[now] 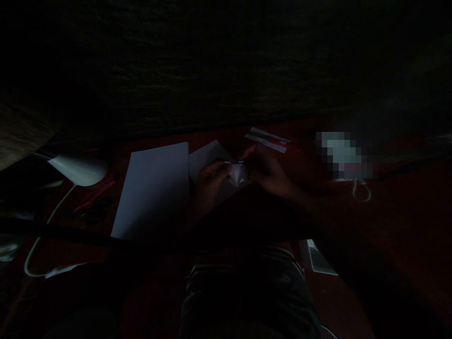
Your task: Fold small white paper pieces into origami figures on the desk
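In the dim head view, a small folded white paper point(237, 174) with a pointed lower end is held between my two hands. My left hand point(211, 181) pinches its left side, thumb on top. On the opposite edge, the fingers of my right hand point(266, 172) are closed, partly lost in shadow. Beneath them lies a sheet of white paper point(212, 151), partly covered by my left hand. A larger stack or sheet of white paper point(158, 183) rests to the left of it.
A white strip with a dark and red item point(270, 140) lies beyond my right hand. At left are a white lamp-like object point(79, 169), a pink tool point(94, 195), dark scissors-like handles point(97, 212) and a pale cable point(52, 214). A looped cord point(362, 190) lies at right.
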`<state>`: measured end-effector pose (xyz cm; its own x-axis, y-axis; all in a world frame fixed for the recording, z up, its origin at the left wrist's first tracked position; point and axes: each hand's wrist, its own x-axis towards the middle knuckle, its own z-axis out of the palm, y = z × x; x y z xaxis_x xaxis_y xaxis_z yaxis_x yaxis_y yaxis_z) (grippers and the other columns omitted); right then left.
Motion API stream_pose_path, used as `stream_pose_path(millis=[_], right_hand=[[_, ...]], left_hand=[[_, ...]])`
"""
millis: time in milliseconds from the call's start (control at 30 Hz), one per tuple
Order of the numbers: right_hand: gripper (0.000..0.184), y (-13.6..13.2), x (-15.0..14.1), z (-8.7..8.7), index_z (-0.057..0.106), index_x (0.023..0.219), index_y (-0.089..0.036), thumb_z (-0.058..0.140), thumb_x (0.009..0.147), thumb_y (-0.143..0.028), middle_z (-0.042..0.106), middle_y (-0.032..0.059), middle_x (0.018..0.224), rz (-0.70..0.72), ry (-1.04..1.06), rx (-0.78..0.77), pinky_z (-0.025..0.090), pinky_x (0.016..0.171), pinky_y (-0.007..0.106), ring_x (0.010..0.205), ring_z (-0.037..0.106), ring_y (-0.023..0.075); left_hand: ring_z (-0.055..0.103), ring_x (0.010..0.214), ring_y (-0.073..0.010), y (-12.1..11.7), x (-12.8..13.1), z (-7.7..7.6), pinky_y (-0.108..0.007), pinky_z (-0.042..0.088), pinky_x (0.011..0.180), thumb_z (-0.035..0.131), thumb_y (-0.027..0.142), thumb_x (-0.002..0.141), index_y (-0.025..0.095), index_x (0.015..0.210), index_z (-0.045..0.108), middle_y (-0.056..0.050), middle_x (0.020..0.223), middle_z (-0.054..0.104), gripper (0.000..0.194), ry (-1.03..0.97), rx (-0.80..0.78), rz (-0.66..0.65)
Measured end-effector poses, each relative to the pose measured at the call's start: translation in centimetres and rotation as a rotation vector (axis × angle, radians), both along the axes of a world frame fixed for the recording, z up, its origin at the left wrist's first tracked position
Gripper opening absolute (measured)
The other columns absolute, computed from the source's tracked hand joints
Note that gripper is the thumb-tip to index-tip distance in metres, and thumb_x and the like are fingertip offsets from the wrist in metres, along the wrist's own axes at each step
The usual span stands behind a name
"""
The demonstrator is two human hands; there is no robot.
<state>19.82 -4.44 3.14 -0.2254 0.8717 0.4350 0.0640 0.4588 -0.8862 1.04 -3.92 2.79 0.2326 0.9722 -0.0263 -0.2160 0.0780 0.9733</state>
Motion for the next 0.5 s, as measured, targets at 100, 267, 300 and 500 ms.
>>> stream_pose_path(millis=[100, 267, 300, 500], right_hand=[[0.025, -0.18, -0.26, 0.12, 0.058, 0.107, -0.021, 0.069, 0.085, -0.026, 0.063, 0.0027, 0.098, 0.071, 0.013, -0.090, 0.049, 0.063, 0.027, 0.074, 0.057, 0.0129], [0.015, -0.43, -0.52, 0.63, 0.063, 0.099, -0.019, 0.070, 0.087, -0.025, 0.064, 0.0007, 0.088, 0.049, -0.041, -0.067, 0.047, 0.065, 0.027, 0.072, 0.057, 0.0124], [0.015, -0.44, -0.53, 0.64, 0.064, 0.099, -0.019, 0.070, 0.086, -0.023, 0.064, 0.0006, 0.088, 0.046, -0.043, -0.054, 0.047, 0.066, 0.027, 0.073, 0.058, 0.0125], [0.022, -0.43, -0.51, 0.22, 0.064, 0.108, -0.021, 0.068, 0.087, -0.019, 0.066, 0.0012, 0.094, -0.006, -0.035, 0.075, 0.050, 0.072, 0.029, 0.081, 0.063, 0.0151]], left_hand=[[0.061, 0.076, -0.0145, -0.02, -0.07, -0.29, -0.027, 0.048, 0.072, 0.081, 0.042, 0.080, 0.020, 0.079, 0.071, 0.000, 0.079, 0.066, 0.024, -0.005, -0.006, -0.035], [0.063, 0.080, -0.0150, -0.09, -0.17, -0.59, -0.027, 0.049, 0.077, 0.079, 0.041, 0.083, 0.020, 0.080, 0.073, 0.000, 0.081, 0.066, 0.023, 0.004, 0.038, -0.059], [0.063, 0.081, -0.0151, -0.10, -0.15, -0.55, -0.027, 0.049, 0.078, 0.079, 0.042, 0.083, 0.020, 0.081, 0.073, 0.000, 0.081, 0.066, 0.023, -0.001, 0.033, -0.061], [0.065, 0.084, -0.0160, 0.13, -0.01, -0.51, -0.028, 0.051, 0.079, 0.081, 0.040, 0.080, 0.020, 0.082, 0.074, -0.001, 0.085, 0.070, 0.022, -0.060, -0.019, -0.041]])
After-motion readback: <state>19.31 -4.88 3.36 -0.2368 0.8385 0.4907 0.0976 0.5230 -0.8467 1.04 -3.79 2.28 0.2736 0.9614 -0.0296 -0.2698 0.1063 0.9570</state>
